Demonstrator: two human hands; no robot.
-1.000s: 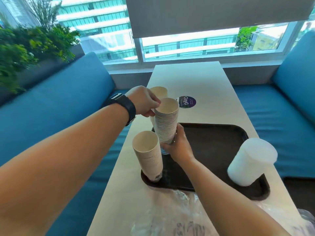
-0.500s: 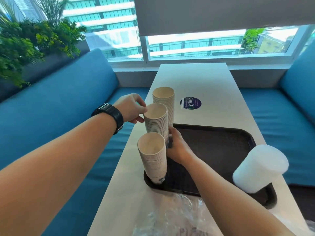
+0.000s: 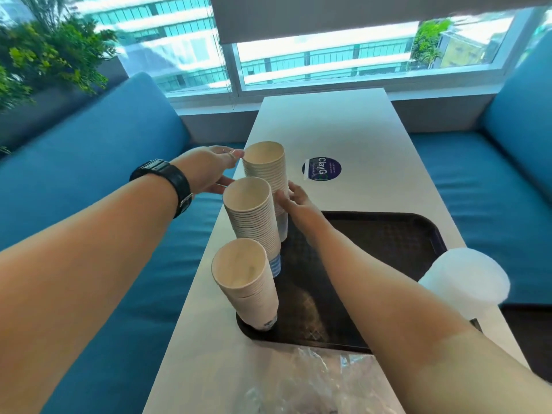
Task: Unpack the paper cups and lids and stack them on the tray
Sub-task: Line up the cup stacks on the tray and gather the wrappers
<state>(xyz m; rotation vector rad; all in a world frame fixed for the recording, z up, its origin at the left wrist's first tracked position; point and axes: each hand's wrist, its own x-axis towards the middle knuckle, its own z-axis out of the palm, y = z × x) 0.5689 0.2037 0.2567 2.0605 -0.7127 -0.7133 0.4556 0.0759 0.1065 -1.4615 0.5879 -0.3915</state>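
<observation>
Paper cup stacks [image 3: 254, 213] number three, lid stack [image 3: 466, 282] one.

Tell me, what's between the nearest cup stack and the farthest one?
Another stack of paper cups, the middle stack, stands between the nearest stack and the farthest stack, seen in the head view.
</observation>
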